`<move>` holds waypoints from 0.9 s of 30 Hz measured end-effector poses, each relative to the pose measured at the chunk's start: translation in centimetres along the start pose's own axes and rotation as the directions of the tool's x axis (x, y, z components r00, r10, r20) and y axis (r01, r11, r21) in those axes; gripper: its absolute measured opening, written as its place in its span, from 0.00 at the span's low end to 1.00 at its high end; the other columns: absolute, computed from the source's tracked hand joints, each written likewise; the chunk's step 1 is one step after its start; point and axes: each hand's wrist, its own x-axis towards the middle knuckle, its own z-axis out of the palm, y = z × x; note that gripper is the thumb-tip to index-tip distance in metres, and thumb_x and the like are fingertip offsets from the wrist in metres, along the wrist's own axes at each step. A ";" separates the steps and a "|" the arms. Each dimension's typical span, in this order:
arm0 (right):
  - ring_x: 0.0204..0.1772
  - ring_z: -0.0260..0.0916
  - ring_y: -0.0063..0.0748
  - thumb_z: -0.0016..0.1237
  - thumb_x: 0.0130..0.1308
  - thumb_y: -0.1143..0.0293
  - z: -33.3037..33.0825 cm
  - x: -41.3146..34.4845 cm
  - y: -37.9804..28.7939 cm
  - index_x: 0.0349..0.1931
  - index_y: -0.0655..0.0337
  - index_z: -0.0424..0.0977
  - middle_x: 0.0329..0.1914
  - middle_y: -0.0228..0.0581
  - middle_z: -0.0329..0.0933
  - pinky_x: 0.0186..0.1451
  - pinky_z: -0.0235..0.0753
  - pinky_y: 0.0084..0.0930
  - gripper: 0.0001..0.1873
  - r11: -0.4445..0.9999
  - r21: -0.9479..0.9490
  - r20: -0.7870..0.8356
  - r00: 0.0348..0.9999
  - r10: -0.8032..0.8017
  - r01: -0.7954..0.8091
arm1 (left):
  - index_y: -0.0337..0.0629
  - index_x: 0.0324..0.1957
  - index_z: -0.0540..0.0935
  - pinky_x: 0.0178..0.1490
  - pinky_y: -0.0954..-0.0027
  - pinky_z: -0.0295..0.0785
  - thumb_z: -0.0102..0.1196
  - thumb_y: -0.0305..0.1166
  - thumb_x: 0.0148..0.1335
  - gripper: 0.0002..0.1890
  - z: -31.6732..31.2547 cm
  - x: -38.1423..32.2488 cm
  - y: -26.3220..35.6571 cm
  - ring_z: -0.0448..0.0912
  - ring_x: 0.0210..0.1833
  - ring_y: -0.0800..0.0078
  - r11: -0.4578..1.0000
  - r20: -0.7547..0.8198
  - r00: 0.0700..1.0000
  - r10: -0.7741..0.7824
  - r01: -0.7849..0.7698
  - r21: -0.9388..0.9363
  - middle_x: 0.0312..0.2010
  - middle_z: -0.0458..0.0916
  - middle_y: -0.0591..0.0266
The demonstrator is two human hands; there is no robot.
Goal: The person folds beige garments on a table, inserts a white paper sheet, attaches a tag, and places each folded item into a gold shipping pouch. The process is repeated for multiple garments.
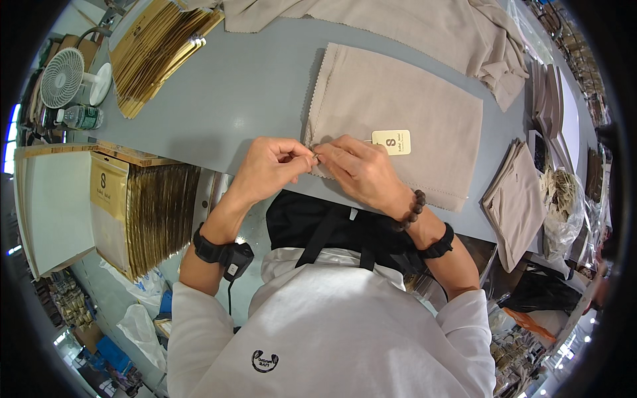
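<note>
A folded beige cloth with zigzag-cut edges lies flat on the grey table before me. At its left edge the fingertips of my left hand and my right hand meet around a small metal pin. Both hands pinch it; its exact shape is mostly hidden by the fingers. A cream hang tag with printing rests on the cloth, just beyond my right hand. A short piece of string runs from the tag toward that hand.
Beige fabric is heaped at the table's far side. Gold packaging bags are stacked far left; more fill an open box. A white fan and water bottle stand left. Another folded cloth overhangs the right edge.
</note>
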 end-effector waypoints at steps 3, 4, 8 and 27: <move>0.34 0.81 0.36 0.62 0.61 0.74 0.2 0.1 0.2 0.45 0.54 0.85 0.36 0.31 0.79 0.35 0.81 0.32 0.12 0.998 -0.033 -0.024 0.998 -0.059 0.058 | 0.31 0.38 0.90 0.34 0.77 0.75 0.64 0.28 0.66 0.08 0.2 -0.3 -0.3 0.81 0.29 0.81 0.999 -0.042 0.999 -0.013 0.015 0.045 0.28 0.87 0.63; 0.34 0.80 0.36 0.63 0.60 0.75 0.2 0.0 0.1 0.45 0.53 0.85 0.36 0.31 0.77 0.34 0.81 0.32 0.12 0.998 -0.023 -0.031 0.998 -0.053 0.052 | 0.32 0.38 0.90 0.35 0.77 0.75 0.64 0.28 0.66 0.08 0.0 -0.4 -0.4 0.81 0.30 0.82 0.999 -0.016 0.999 0.038 -0.037 0.038 0.29 0.88 0.63; 0.35 0.78 0.33 0.63 0.58 0.76 0.4 -0.2 -0.9 0.44 0.51 0.85 0.35 0.30 0.74 0.33 0.79 0.32 0.14 0.998 -0.062 -0.036 0.999 -0.034 0.032 | 0.37 0.42 0.90 0.38 0.71 0.78 0.63 0.29 0.67 0.08 -4.8 0.5 -0.5 0.83 0.31 0.75 0.892 -0.343 0.923 0.177 -0.003 0.452 0.31 0.88 0.59; 0.37 0.80 0.39 0.66 0.62 0.75 -3.2 -2.9 1.4 0.42 0.53 0.85 0.40 0.35 0.79 0.36 0.79 0.34 0.09 0.903 -0.250 -0.304 0.913 0.271 -0.351 | 0.42 0.45 0.91 0.51 0.54 0.80 0.64 0.37 0.66 0.12 -32.2 4.4 1.3 0.87 0.45 0.47 0.421 -0.477 0.641 0.602 0.252 0.871 0.39 0.90 0.47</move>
